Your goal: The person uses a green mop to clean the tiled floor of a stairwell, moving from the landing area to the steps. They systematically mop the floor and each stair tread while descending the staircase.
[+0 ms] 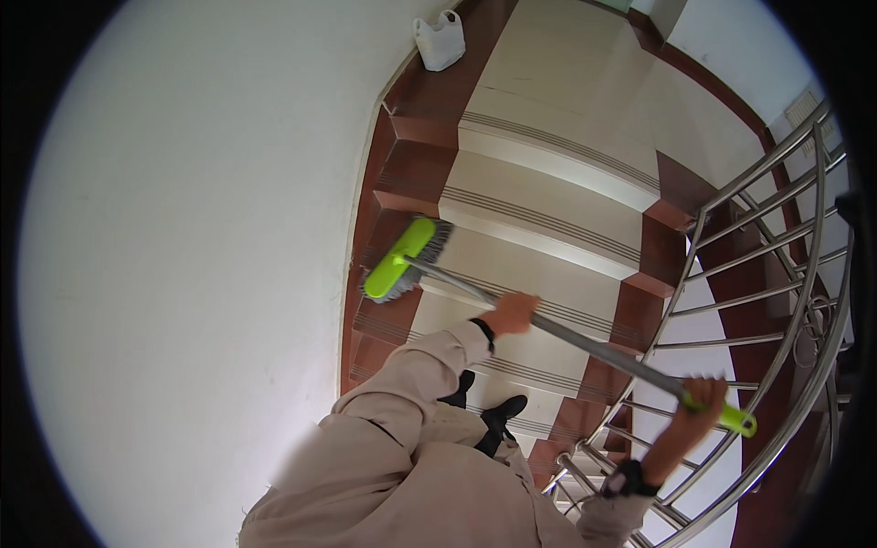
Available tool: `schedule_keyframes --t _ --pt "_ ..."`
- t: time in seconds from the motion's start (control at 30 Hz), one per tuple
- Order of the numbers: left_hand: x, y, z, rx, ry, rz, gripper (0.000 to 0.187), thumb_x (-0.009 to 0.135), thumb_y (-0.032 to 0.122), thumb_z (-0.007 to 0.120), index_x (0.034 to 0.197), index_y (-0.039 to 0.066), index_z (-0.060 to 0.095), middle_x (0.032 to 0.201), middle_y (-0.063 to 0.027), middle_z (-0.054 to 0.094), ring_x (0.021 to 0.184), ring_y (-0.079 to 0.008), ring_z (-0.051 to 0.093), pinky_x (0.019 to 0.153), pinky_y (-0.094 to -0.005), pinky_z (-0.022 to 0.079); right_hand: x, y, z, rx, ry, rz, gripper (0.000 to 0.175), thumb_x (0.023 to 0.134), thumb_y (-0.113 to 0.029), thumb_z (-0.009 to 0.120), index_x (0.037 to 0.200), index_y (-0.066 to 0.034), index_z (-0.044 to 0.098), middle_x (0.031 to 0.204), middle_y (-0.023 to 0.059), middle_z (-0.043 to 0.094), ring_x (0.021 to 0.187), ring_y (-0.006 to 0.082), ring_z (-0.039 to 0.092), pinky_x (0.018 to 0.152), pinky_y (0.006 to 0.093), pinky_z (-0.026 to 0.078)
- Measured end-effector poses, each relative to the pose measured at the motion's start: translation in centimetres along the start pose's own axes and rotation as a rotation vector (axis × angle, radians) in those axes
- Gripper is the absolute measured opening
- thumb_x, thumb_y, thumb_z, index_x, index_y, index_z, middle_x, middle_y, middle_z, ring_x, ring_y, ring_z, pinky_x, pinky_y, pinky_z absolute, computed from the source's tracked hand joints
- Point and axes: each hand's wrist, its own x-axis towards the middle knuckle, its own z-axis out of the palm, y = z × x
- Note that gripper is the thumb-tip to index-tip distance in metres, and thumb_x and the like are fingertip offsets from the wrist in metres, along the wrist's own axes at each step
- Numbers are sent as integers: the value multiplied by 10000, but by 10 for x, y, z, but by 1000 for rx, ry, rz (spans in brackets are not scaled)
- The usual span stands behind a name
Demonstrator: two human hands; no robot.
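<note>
A long-handled broom [589, 348] reaches diagonally across the stairs, its grey shaft sloping down to the right. Its lime-green head [400, 257], fringed with grey bristles, is over the brown tile border beside the left wall. My left hand [512, 313] is closed around the shaft, partway between the head and the far end. At the top of the shaft, close to the green end cap [738, 419], my right hand [704, 401] holds it, over the metal railing. The fingers of my right hand look slightly blurred.
Beige steps [521, 253] with dark grooved strips rise ahead to a landing [569, 61]. A white plastic bag [440, 42] stands against the wall [192, 240] up there. Stainless-steel railing [726, 342] curves along the right. My black shoes [503, 414] are on the steps below.
</note>
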Motion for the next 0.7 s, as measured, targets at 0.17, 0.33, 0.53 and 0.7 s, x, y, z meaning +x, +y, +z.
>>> schedule_keyframes --t 0.17,0.33,0.53,0.7 --pt "-5 87 11 -163 -182 102 247 722 78 623 968 77 600 859 -187 675 892 -403 657 741 -525 512 -35 -100 -12 -88 -266 -183 289 1014 -86 507 777 -147 354 569 -70 253 456 22 217 477 205 203" --pt "-25 56 -4 -118 -18 24 290 690 44 619 954 93 511 739 -184 637 792 -449 630 667 -573 456 -29 -69 8 -11 -459 -76 289 1026 -124 494 765 -145 371 585 -67 241 474 36 221 493 241 222" --pt "-37 -44 -18 -46 -167 62 228 641 30 645 837 113 565 709 -147 618 748 -427 619 620 -538 439 -61 28 -8 -17 -203 71 290 977 -38 508 751 -147 363 600 -56 275 526 70 255 557 271 264" --pt "-33 1 38 -76 -272 244 141 675 77 648 810 97 611 742 -149 631 785 -406 624 657 -516 465 -92 -21 -67 136 -35 22 297 951 4 530 742 -143 380 602 -52 289 537 70 259 527 265 251"
